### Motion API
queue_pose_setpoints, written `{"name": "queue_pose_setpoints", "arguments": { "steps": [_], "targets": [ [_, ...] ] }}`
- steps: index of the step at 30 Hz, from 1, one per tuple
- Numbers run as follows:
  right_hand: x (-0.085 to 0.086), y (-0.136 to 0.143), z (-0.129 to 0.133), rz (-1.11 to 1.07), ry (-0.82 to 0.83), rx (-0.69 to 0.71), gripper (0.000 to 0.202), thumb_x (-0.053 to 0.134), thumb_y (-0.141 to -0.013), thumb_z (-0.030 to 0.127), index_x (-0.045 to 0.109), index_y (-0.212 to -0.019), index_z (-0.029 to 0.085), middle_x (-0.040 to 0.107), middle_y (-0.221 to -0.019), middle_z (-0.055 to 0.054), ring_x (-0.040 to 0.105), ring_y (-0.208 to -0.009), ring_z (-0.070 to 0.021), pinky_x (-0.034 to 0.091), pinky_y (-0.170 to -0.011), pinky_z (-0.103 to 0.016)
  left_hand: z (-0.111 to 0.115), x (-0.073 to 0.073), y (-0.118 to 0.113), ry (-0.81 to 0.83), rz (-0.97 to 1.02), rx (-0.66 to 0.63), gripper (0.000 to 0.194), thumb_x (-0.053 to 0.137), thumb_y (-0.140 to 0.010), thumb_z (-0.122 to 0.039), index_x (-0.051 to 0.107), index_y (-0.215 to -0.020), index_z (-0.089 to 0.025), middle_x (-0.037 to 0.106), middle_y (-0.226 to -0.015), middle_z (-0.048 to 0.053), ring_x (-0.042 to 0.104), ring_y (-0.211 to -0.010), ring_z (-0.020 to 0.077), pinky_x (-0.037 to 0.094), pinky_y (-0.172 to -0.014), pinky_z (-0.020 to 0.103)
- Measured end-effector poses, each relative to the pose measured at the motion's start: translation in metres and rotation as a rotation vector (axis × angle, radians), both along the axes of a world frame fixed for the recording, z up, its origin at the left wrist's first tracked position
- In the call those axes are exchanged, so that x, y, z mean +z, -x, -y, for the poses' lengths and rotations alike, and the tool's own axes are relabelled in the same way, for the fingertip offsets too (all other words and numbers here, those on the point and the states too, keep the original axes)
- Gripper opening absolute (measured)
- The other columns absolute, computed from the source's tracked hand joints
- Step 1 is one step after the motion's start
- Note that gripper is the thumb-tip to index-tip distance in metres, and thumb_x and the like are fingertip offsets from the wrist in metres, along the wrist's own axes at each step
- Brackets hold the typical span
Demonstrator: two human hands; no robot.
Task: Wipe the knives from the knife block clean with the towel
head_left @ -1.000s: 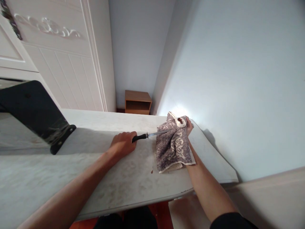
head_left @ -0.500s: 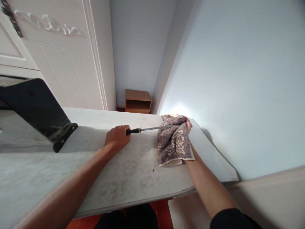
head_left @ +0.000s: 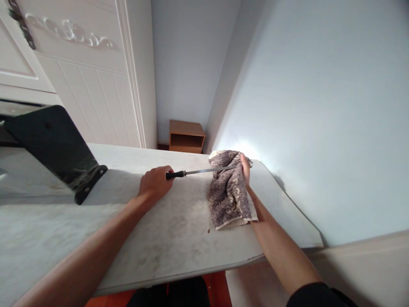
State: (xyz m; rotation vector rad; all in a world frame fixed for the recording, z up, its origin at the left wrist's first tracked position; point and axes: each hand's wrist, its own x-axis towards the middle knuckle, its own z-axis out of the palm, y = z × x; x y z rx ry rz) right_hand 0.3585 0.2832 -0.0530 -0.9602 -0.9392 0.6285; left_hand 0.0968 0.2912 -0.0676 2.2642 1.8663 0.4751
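A patterned towel (head_left: pixel 225 200) drapes over the pale surface (head_left: pixel 179 243), its edge bunched in the right hand (head_left: pixel 246 170). The left hand (head_left: pixel 155 181) is wrapped round a thin rod's (head_left: pixel 200 172) black handle (head_left: pixel 175 175). The rod's tip seems to end in the towel's folds, though cloth obscures it. Left stands a black bracket (head_left: pixel 53 145); beyond sits a wooden box (head_left: pixel 187 127).

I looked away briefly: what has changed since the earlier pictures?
The left hand has drawn the black-handled rod leftward, baring more metal beside the towel; the right hand has shifted slightly left. Nothing was let go: the left hand still holds the rod, the right hand the towel.
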Motion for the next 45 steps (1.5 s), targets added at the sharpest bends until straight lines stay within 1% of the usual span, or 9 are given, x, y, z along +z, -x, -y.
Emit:
{"name": "queue_pose_setpoints", "arguments": {
  "steps": [3,6,10,13,17,21,29,38,45],
  "targets": [
    [0.004,0.009,0.007,-0.064,0.103,0.284,0.063,0.032,-0.09,0.062,0.07,-0.091,0.012,0.068,-0.083,-0.013,0.065,-0.08,-0.0255,0.053,-0.073,-0.041,0.001,-0.001,-0.003,0.012,0.015,-0.041,0.025,0.046,-0.087,-0.039,0.066,-0.096,-0.026,0.07,-0.1,0.004,0.064,-0.094,0.027,0.042,-0.07,0.032],
    [0.004,0.014,0.01,-0.102,0.135,0.358,0.077,0.025,-0.088,0.071,0.069,-0.098,0.009,0.067,-0.076,-0.013,0.064,-0.077,-0.0253,0.052,-0.069,-0.039,0.003,-0.001,-0.006,0.007,0.024,-0.06,0.026,0.048,-0.087,-0.038,0.065,-0.102,-0.025,0.07,-0.105,0.004,0.064,-0.097,0.0268,0.044,-0.075,0.033],
    [-0.002,0.014,0.011,-0.144,0.239,0.504,0.078,0.024,-0.087,0.076,0.068,-0.098,0.012,0.065,-0.068,-0.009,0.064,-0.081,-0.0239,0.051,-0.074,-0.036,0.01,-0.003,-0.012,-0.072,0.101,-0.15,0.031,0.052,-0.088,-0.038,0.06,-0.114,-0.022,0.068,-0.111,0.005,0.063,-0.101,0.0245,0.043,-0.081,0.031],
    [-0.004,0.017,0.014,-0.179,0.38,0.641,0.072,0.031,-0.083,0.078,0.066,-0.101,0.017,0.067,-0.073,-0.007,0.065,-0.089,-0.0244,0.052,-0.08,-0.036,0.02,-0.004,-0.019,-0.11,0.189,-0.232,0.027,0.052,-0.089,-0.039,0.057,-0.108,-0.021,0.068,-0.1,0.004,0.064,-0.09,0.0214,0.042,-0.074,0.029],
    [-0.004,0.029,0.023,-0.223,0.529,0.77,0.064,0.046,-0.078,0.075,0.064,-0.105,0.021,0.069,-0.083,-0.007,0.064,-0.099,-0.0254,0.052,-0.087,-0.038,0.031,-0.006,-0.027,-0.155,0.313,-0.17,0.019,0.056,-0.086,-0.036,0.05,-0.094,-0.02,0.064,-0.084,0.002,0.06,-0.075,0.0202,0.039,-0.064,0.028],
    [-0.003,0.035,0.035,-0.221,0.595,0.883,0.058,0.063,-0.069,0.067,0.066,-0.102,0.019,0.07,-0.087,-0.007,0.063,-0.103,-0.0271,0.053,-0.087,-0.038,0.033,-0.005,-0.028,-0.211,0.475,-0.175,0.026,0.063,-0.079,-0.039,0.046,-0.087,-0.021,0.061,-0.083,0.001,0.057,-0.075,0.0186,0.039,-0.065,0.028],
    [-0.005,0.029,0.04,-0.199,0.597,0.989,0.046,0.079,-0.058,0.041,0.066,-0.093,0.016,0.07,-0.082,-0.007,0.067,-0.09,-0.0259,0.056,-0.078,-0.036,0.034,0.003,-0.028,-0.017,0.726,-0.293,0.036,0.062,-0.078,-0.052,0.05,-0.078,-0.018,0.059,-0.079,-0.001,0.053,-0.074,0.015,0.039,-0.066,0.025],
    [-0.008,0.024,0.034,-0.19,0.631,0.932,0.042,0.078,-0.057,0.039,0.068,-0.091,0.017,0.071,-0.078,-0.006,0.069,-0.083,-0.0248,0.057,-0.074,-0.034,0.027,-0.001,-0.031,-0.001,0.761,-0.122,0.031,0.069,-0.071,-0.045,0.057,-0.082,-0.019,0.06,-0.077,-0.002,0.053,-0.073,0.0158,0.04,-0.069,0.027],
    [-0.01,0.024,0.032,-0.194,0.623,0.862,0.043,0.078,-0.057,0.038,0.069,-0.094,0.017,0.071,-0.078,-0.006,0.068,-0.085,-0.0265,0.057,-0.074,-0.036,0.027,-0.003,-0.034,-0.025,0.77,-0.127,0.026,0.07,-0.071,-0.04,0.059,-0.083,-0.02,0.063,-0.086,-0.001,0.056,-0.079,0.017,0.042,-0.075,0.028]
  ]
}}
